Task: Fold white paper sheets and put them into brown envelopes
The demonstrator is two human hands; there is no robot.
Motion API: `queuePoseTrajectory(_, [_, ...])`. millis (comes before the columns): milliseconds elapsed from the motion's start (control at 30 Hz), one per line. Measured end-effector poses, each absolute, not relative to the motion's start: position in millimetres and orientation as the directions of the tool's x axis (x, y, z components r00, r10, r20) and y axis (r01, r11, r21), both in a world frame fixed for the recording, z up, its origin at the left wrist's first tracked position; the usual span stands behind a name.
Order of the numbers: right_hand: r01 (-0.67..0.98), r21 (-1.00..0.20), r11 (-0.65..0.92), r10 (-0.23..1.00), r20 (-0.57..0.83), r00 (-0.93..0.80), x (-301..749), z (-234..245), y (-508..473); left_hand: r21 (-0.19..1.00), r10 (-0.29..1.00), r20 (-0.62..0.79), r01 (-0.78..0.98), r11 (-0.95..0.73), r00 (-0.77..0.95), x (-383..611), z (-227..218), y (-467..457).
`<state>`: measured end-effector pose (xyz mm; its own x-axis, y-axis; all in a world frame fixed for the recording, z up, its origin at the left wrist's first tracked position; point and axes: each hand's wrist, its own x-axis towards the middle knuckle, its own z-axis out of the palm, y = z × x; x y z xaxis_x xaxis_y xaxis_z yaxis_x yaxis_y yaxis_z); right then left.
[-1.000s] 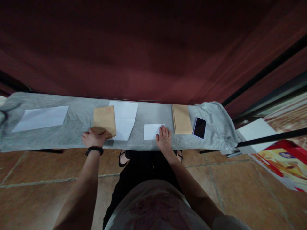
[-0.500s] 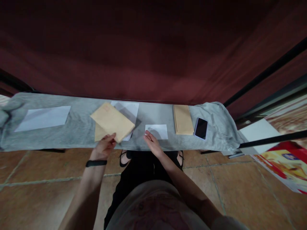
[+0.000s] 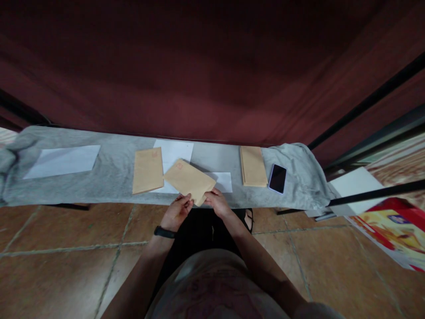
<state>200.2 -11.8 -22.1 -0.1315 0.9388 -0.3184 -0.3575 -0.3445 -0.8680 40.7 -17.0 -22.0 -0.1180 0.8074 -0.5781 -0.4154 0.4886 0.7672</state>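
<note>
A tan paper envelope point(image 3: 190, 178) with a small red mark is held slanted over the front of the cloth-covered surface. My left hand point(image 3: 179, 210) pinches its lower left edge, a dark band on the wrist. At its lower right end, my right hand point(image 3: 217, 202) has its fingers closed on the flap end. Part of a small white paper point(image 3: 224, 181) lies hidden beneath the envelope's right side. Just left is another tan envelope point(image 3: 148, 172), flat and partly over a white sheet point(image 3: 172, 151).
A stack of tan envelopes point(image 3: 253, 166) lies on the right, with a phone point(image 3: 278, 178) beside it. White paper point(image 3: 63, 161) rests at the far left of the grey cloth point(image 3: 113, 177). A red and yellow box point(image 3: 395, 232) stands at the lower right.
My left hand has carried the envelope rightward from above the other envelope, which is now uncovered. My right hand, empty before, has closed on the envelope's right end.
</note>
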Motion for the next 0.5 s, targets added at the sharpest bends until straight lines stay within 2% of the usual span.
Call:
queuePoseTrajectory(133, [-0.266, -0.895, -0.357, 0.930, -0.367, -0.014, 208, -29, -7, 0.714, 0.797, -0.598, -0.506, 0.484, -0.081, 57, -23, -26])
queuePoseTrajectory(300, [-0.018, -0.987, -0.162, 0.981, -0.163, 0.105, 229, -37, 0, 0.710, 0.801, -0.598, -0.455, 0.537, 0.012, 78, -26, -46])
queuePoseTrajectory(367, [0.036, -0.993, -0.117, 0.986, -0.112, 0.120, 238, -40, 0, 0.777, 0.826, -0.561, -0.314, 0.546, 0.048, 84, -22, -55])
queuePoseTrajectory(400, [0.049, -0.993, -0.110, 0.987, -0.103, 0.126, 242, -42, -1, 0.844, 0.863, -0.504, -0.188, 0.502, 0.045, 85, -19, -58])
queuePoseTrajectory(467, [0.072, -0.992, -0.099, 0.988, -0.089, 0.128, 249, -45, -3, 0.952, 0.962, -0.268, 0.169, 0.257, 0.049, 86, -10, -59])
queuePoseTrajectory(500, [0.084, -0.992, -0.092, 0.989, -0.081, 0.123, 252, -47, -5, 0.928, 0.989, -0.117, 0.364, 0.077, 0.087, 85, -4, -56])
